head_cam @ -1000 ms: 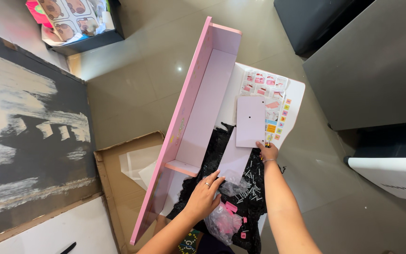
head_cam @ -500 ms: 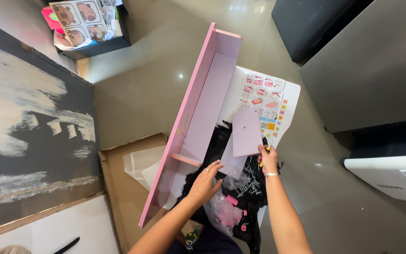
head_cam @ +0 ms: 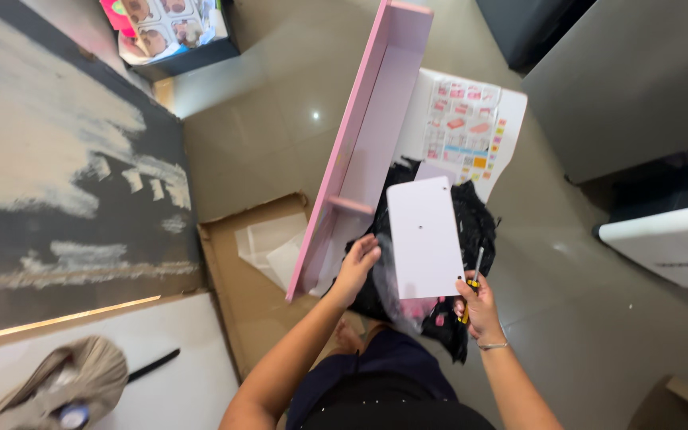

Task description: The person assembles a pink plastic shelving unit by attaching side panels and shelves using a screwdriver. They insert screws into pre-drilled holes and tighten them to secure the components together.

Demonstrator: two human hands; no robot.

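Glossy beige tile floor [head_cam: 272, 135], one light glare on it. Landmark is the long pink shelf unit [head_cam: 368, 135], lying on the floor, open side up, one small divider near its lower end.

Left of the pink shelf unit: a dark mat with grey-white patches [head_cam: 57, 175], well apart across bare tile. Below-left of it: flattened brown cardboard [head_cam: 240, 302], holding crumpled white packing paper [head_cam: 268, 247] just beside the unit's lower end. Far upper-left: a dark box [head_cam: 189, 56] holding colourful printed sheets. Right of the unit: a white instruction sheet [head_cam: 463, 119] with pink diagrams, touching its right edge. Further right: a grey cabinet [head_cam: 639, 80] and a white appliance [head_cam: 670, 239], well apart, with open tile between.

Below the unit's right side: a black plastic bag [head_cam: 471, 219], crumpled, small pink parts showing at its lower edge.

Left hand [head_cam: 357, 267] is at the unit's lower end, fingers loosely curled, touching the bag or unit edge; grip cannot be told. Right hand [head_cam: 479, 306] is closed around a yellow-black screwdriver [head_cam: 471, 283] and the lower corner of a pale pink panel [head_cam: 425, 237], held tilted above the bag, just right of the unit.
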